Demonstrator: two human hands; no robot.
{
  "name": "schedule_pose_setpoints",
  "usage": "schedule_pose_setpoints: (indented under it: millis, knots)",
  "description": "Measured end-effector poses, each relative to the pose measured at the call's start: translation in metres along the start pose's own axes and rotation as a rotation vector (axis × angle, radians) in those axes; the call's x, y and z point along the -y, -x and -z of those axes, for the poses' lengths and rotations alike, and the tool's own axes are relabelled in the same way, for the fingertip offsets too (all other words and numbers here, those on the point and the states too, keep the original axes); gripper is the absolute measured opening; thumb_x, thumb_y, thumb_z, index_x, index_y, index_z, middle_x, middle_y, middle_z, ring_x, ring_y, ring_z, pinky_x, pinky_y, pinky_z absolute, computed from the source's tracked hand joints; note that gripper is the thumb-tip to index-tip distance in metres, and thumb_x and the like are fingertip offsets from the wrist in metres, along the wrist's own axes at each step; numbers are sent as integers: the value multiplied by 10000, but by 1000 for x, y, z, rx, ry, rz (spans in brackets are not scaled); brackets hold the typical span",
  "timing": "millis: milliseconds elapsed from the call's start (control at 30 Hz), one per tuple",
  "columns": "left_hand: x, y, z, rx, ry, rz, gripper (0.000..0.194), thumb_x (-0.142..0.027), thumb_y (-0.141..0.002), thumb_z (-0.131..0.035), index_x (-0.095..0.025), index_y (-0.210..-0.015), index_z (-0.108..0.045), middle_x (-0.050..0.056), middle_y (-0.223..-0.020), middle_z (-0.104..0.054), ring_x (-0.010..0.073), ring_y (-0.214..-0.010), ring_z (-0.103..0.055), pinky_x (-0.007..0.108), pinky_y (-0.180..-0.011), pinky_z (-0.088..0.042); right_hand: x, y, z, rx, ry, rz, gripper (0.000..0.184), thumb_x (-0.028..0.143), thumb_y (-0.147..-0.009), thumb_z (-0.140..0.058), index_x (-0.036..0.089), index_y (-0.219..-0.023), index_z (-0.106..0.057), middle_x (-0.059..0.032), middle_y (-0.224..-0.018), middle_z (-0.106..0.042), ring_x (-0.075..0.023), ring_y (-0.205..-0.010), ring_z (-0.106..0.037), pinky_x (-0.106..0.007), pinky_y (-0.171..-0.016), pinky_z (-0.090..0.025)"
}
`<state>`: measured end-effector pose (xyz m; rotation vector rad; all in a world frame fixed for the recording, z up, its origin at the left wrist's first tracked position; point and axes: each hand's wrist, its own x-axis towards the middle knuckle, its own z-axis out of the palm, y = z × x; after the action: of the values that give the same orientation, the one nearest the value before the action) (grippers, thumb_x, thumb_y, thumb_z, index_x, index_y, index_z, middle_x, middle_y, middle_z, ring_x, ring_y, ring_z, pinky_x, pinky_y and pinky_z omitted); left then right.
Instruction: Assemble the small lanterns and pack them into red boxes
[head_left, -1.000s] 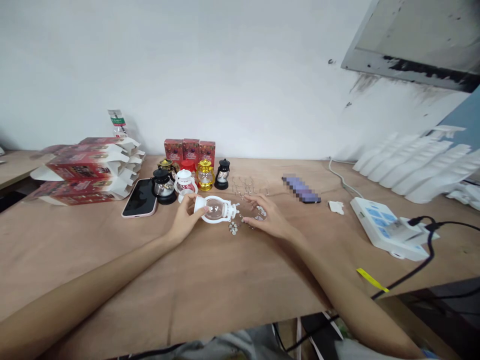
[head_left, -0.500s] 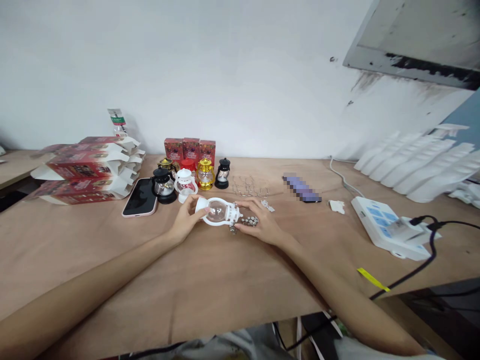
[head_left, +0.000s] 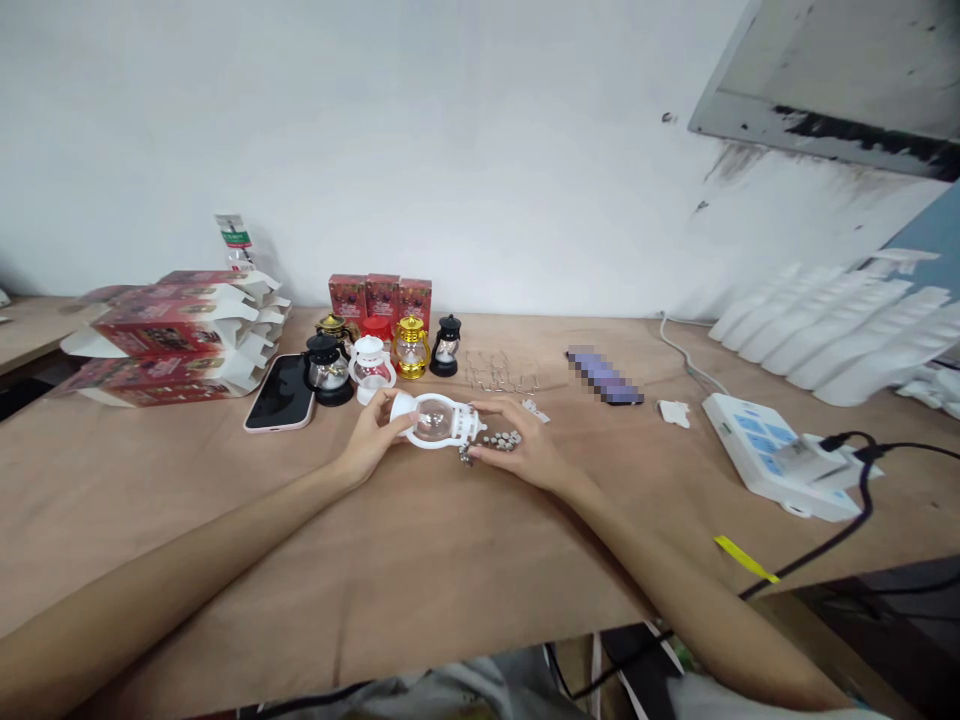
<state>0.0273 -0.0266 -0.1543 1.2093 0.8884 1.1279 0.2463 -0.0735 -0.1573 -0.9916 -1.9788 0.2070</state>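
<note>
A small white lantern (head_left: 435, 420) with a clear globe lies on its side between my hands, its base to the left. My left hand (head_left: 373, 440) is closed round the base, thumb on the near side. At the other end, my right hand (head_left: 525, 445) has its fingers and thumb on either side of the lantern's top. Small round silvery pieces (head_left: 504, 440) lie on the table beneath the right palm. More tiny metal bits (head_left: 466, 456) sit by the right thumb; their kind is unclear. Thin bent wires (head_left: 499, 375) lie beyond the hands.
Several lanterns, including a gold one (head_left: 411, 350) and a white one (head_left: 371, 368), stand before red boxes (head_left: 382, 297). A phone (head_left: 281, 393) and flattened red cartons (head_left: 172, 335) are left. Rightward lie another phone (head_left: 604, 375), a power strip (head_left: 772, 455) and stacked white pieces (head_left: 832, 325).
Both hands keep their hold on the white lantern in nearly the same place. The view has shifted very slightly; nothing else has visibly moved.
</note>
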Motion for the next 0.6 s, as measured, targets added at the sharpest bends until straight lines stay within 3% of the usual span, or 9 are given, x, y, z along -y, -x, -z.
schedule_pose_setpoints:
  millis: [600]
  knots:
    - [-2,0,0,55,50,23,407,-335,-566,-757,-184,-838,-495,-32,-797,-589,149,-735,-619,285,-659,-526,-2,2,-3,23,-64,-116,449,350,-715,-701,232,-1118,-541,-72,-1118,-637,-226,-1044,-601,-408,-901,-490]
